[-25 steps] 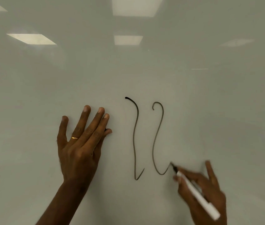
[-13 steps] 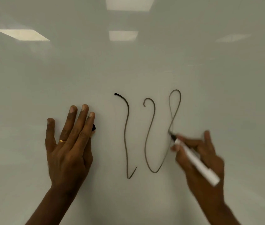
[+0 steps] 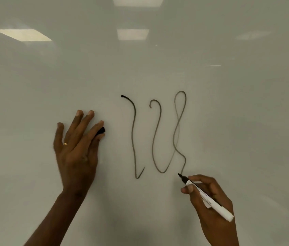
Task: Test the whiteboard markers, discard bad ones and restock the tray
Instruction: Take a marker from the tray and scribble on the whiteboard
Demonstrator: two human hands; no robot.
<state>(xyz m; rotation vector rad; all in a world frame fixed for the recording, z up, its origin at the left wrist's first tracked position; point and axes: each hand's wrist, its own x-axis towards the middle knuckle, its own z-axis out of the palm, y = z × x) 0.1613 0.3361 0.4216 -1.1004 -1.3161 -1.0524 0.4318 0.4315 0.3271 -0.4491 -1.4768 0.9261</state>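
Near the whiteboard's (image 3: 246, 121) lower right, right hand (image 3: 209, 217) pinches marker (image 3: 218, 207), tip pointing up-left; spread left hand (image 3: 76, 153) pinches cap (image 3: 102, 130).

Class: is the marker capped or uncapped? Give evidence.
Uncapped: the marker shows a bare black tip at the end of the line; the left hand pinches what looks like its cap.
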